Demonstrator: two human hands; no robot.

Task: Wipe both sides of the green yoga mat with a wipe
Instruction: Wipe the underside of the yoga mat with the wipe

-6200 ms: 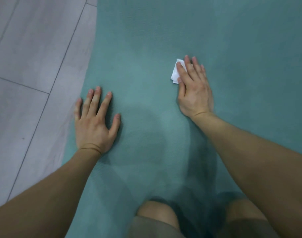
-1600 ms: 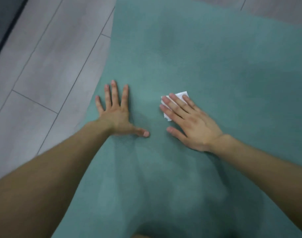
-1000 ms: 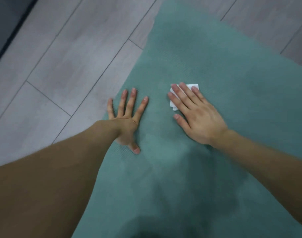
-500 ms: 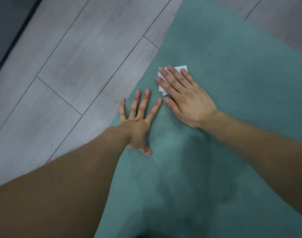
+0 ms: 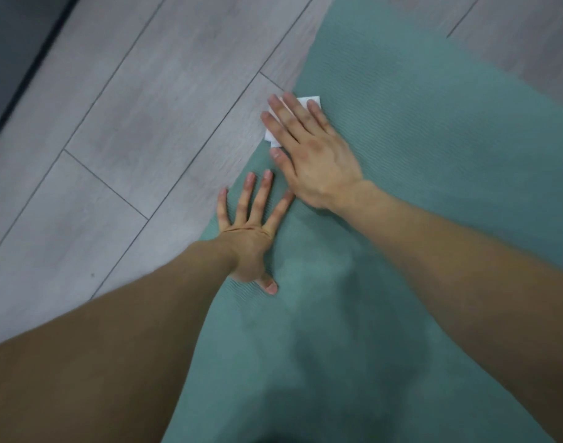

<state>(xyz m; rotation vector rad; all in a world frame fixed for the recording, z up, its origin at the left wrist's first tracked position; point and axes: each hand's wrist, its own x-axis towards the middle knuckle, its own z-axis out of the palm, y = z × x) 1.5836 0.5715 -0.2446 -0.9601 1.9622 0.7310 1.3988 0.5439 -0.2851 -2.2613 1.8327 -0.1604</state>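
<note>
Green yoga mat (image 5: 433,193) bears white wipe (image 5: 311,100) under right hand (image 5: 312,155).

I see grey plank floor (image 5: 120,129) (wood-grain, dark seams) carrying the green yoga mat (image 5: 433,187), its edge just beneath my right hand (image 5: 309,155).

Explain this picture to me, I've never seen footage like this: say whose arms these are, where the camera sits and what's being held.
No machine here: a person wears a camera on the head, looking down at their own bare arms. The left hand lies flat, fingers spread, on a green yoga mat laid on a grey plank floor. The right hand presses a white wipe against the mat, close to the edge by the floor. Nothing is gripped: the wipe is only pinned under straight fingers.
</note>
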